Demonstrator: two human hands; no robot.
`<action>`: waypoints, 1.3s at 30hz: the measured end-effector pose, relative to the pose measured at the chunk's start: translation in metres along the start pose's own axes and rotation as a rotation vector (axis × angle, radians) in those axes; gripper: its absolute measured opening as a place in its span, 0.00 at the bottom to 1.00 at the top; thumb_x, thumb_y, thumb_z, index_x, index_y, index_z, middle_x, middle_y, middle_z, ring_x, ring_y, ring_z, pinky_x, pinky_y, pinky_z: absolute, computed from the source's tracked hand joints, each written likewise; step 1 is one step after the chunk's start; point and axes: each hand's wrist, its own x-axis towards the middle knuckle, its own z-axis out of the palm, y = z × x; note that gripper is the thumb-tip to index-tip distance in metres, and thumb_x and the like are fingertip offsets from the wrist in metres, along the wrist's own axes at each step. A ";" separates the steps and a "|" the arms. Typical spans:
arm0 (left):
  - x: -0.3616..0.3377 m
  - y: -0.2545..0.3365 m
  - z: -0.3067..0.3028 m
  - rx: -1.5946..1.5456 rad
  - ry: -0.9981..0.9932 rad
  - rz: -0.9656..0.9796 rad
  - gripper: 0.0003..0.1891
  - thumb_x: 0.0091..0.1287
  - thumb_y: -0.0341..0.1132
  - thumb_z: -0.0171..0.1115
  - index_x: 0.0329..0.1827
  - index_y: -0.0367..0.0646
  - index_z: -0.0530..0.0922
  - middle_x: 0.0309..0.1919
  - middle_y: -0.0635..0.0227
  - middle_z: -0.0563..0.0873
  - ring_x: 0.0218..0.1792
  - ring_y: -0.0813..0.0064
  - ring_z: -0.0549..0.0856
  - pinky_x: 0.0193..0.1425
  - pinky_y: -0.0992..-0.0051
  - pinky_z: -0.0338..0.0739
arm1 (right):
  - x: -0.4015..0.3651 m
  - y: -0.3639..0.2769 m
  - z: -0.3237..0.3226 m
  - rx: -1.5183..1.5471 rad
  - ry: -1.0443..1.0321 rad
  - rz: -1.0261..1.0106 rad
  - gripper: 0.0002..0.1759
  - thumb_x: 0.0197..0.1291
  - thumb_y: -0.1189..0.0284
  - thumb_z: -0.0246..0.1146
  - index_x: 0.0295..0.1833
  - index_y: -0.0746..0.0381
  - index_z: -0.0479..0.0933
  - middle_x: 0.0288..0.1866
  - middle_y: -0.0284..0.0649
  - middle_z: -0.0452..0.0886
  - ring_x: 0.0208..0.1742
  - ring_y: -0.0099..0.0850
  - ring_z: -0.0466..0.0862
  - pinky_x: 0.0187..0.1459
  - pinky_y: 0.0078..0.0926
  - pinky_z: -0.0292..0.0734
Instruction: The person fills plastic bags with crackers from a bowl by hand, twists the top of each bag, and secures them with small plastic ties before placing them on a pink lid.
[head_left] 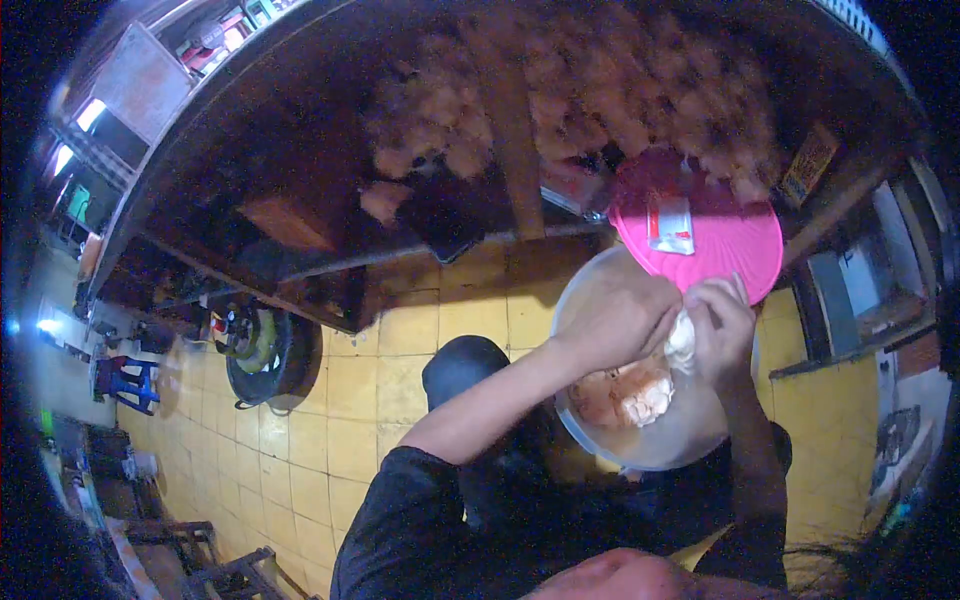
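Note:
A pale, soft-looking white bundle point(681, 343) hangs between my two hands, over a large translucent tub point(590, 440). My left hand point(630, 308) reaches in from the left with its fingers pinched at the bundle's upper end. Opposite it, my right hand point(724, 325) has its fingers curled round the bundle's right side. I cannot tell whether the bundle is a plastic bag or dough. Inside the tub lie brown powder point(606, 396) and a white clump point(649, 402). Just beyond my hands is a bright pink lid point(735, 245) with a red and white packet point(670, 224) on it.
A dark wooden table point(515, 150) spans the far side, carrying many pinkish-brown lumps point(600, 85). On the yellow tiled floor point(400, 325), a black basin point(270, 370) stands to the left. Further left is a blue stool point(132, 382). Wooden furniture point(235, 570) stands at lower left.

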 end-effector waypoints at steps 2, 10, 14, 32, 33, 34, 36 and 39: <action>0.007 -0.007 -0.005 -0.105 0.001 -0.009 0.10 0.63 0.37 0.61 0.40 0.40 0.79 0.32 0.53 0.84 0.38 0.51 0.83 0.44 0.57 0.76 | 0.007 -0.002 0.000 0.276 0.061 0.191 0.05 0.59 0.76 0.64 0.39 0.66 0.80 0.38 0.44 0.83 0.43 0.35 0.83 0.54 0.34 0.74; 0.015 0.002 0.016 -1.152 -0.053 -0.464 0.08 0.60 0.29 0.72 0.35 0.40 0.78 0.25 0.84 0.69 0.27 0.92 0.67 0.29 0.86 0.64 | 0.009 0.013 0.001 0.996 0.061 0.461 0.07 0.60 0.78 0.67 0.41 0.65 0.76 0.36 0.35 0.82 0.35 0.16 0.80 0.35 0.13 0.74; 0.020 0.002 0.010 -1.151 -0.005 -0.586 0.08 0.61 0.27 0.70 0.39 0.40 0.79 0.26 0.85 0.70 0.28 0.93 0.67 0.31 0.87 0.64 | 0.010 0.011 0.001 1.001 0.130 0.367 0.06 0.61 0.78 0.67 0.41 0.67 0.79 0.34 0.34 0.82 0.33 0.15 0.80 0.34 0.12 0.74; 0.009 0.000 0.026 -0.565 0.080 -0.285 0.07 0.57 0.28 0.64 0.37 0.37 0.81 0.24 0.70 0.80 0.23 0.83 0.76 0.29 0.79 0.73 | -0.002 0.019 -0.018 0.833 -0.240 0.406 0.08 0.59 0.77 0.65 0.43 0.69 0.84 0.36 0.39 0.86 0.40 0.21 0.83 0.43 0.23 0.80; 0.007 0.000 0.026 -0.566 0.074 -0.285 0.07 0.57 0.28 0.64 0.37 0.37 0.81 0.24 0.70 0.80 0.23 0.83 0.76 0.29 0.79 0.73 | -0.001 0.023 -0.017 0.776 -0.255 0.373 0.07 0.58 0.77 0.65 0.40 0.69 0.83 0.34 0.38 0.86 0.38 0.20 0.82 0.41 0.23 0.79; 0.011 0.005 0.020 -0.462 0.032 -0.240 0.07 0.57 0.28 0.64 0.37 0.37 0.81 0.24 0.69 0.80 0.23 0.81 0.77 0.29 0.79 0.72 | -0.002 0.026 -0.015 0.717 -0.269 0.340 0.06 0.57 0.76 0.65 0.36 0.69 0.82 0.32 0.37 0.85 0.37 0.20 0.82 0.38 0.22 0.78; 0.013 0.009 0.018 -0.362 -0.015 -0.194 0.07 0.56 0.27 0.64 0.37 0.37 0.81 0.24 0.67 0.80 0.24 0.79 0.77 0.29 0.78 0.72 | -0.006 0.024 -0.011 0.706 -0.207 0.335 0.06 0.56 0.76 0.65 0.33 0.68 0.81 0.31 0.36 0.84 0.35 0.19 0.81 0.37 0.22 0.77; 0.014 0.008 0.021 -0.321 0.017 -0.125 0.08 0.55 0.28 0.65 0.37 0.37 0.81 0.26 0.64 0.79 0.26 0.77 0.78 0.30 0.76 0.72 | -0.004 0.017 -0.006 0.621 -0.037 0.256 0.05 0.53 0.75 0.65 0.30 0.67 0.79 0.29 0.37 0.83 0.33 0.21 0.81 0.36 0.24 0.76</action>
